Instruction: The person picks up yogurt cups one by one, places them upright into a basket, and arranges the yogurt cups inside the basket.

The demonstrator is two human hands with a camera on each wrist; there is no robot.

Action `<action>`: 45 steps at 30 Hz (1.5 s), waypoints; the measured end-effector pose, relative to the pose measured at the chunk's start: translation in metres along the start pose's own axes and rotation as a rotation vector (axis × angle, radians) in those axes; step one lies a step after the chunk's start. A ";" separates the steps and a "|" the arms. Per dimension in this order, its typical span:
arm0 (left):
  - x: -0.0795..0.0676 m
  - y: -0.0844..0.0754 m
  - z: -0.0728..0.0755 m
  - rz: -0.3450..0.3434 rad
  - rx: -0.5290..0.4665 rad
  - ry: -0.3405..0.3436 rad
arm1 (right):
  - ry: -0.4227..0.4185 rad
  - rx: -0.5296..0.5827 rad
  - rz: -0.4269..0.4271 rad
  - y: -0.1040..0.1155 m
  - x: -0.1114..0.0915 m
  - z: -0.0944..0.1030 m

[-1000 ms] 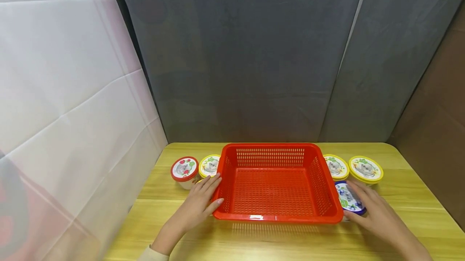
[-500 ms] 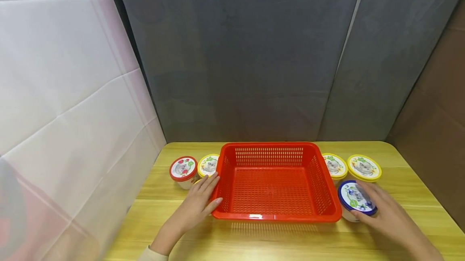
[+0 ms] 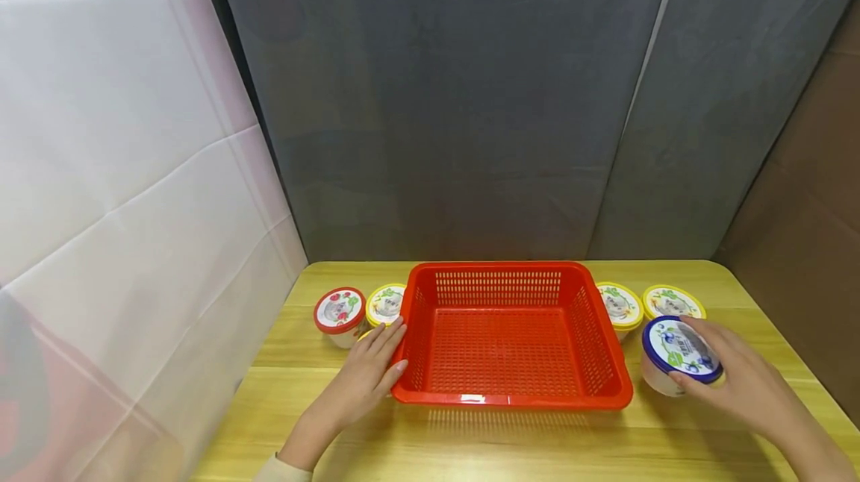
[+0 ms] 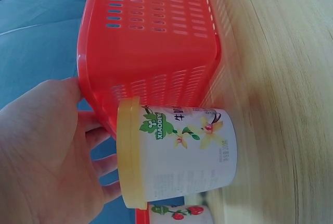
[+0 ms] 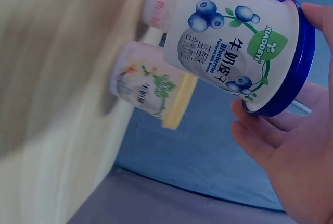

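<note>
Wood-grain table [image 3: 510, 456] is sitting between white cloth [image 3: 128, 154] at left and a grey wall [image 3: 437, 109] at back. Red basket [image 3: 497, 351] is standing mid-table, slotted floor showing. Blueberry tub [image 3: 681, 351] is being held by the right hand [image 3: 742, 374], right of the basket and apart from it; thumb and fingers are spreading lid-wide and gripping the lid's edge. Tub is tilting, apparently lifted; blue lid is hiding the contents, white body is showing printed berries and a green XIAODEYI patch. Left hand [image 3: 366, 370] is resting on the basket's left rim, fingers nearly straight. Red-lidded tub [image 3: 340, 310] and yellow-lidded tub [image 3: 386, 304] are standing left of the basket; two more yellow lids [image 3: 620, 307] are showing at right, blueberry tub partly blocking the outer one.
</note>
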State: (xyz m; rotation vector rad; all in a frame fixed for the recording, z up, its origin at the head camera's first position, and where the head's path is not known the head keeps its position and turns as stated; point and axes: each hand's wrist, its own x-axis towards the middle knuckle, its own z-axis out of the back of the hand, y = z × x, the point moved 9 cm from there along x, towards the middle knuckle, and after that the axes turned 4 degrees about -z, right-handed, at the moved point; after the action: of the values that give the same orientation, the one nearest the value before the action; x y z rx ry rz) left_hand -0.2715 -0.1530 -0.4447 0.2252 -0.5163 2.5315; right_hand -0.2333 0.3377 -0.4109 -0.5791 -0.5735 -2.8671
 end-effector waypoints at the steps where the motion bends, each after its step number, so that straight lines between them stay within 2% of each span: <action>1: 0.000 0.000 0.000 -0.001 -0.001 0.001 | 0.003 0.000 -0.002 0.001 0.002 0.002; 8: -0.001 -0.002 0.001 0.002 -0.014 0.011 | -0.008 0.026 0.046 0.013 0.011 0.012; 16: -0.002 -0.007 0.005 -0.017 0.003 -0.025 | -0.015 0.006 0.065 0.022 0.022 0.019; 23: -0.001 -0.007 0.004 0.003 0.013 -0.002 | -0.013 0.008 0.086 0.033 0.032 0.023; 29: -0.001 -0.007 0.003 0.005 0.014 0.002 | -0.016 0.008 0.137 0.049 0.040 0.026; 37: -0.002 -0.005 0.002 0.018 0.015 0.009 | -0.004 0.034 0.173 0.070 0.051 0.020; 45: -0.001 -0.006 0.002 0.037 0.003 0.042 | 0.034 0.081 0.166 0.091 0.060 0.008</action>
State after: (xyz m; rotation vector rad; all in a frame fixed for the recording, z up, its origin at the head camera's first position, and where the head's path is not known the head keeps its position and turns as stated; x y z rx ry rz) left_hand -0.2667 -0.1497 -0.4412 0.1643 -0.5047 2.5674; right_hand -0.2641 0.2527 -0.3497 -0.5367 -0.6033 -2.6796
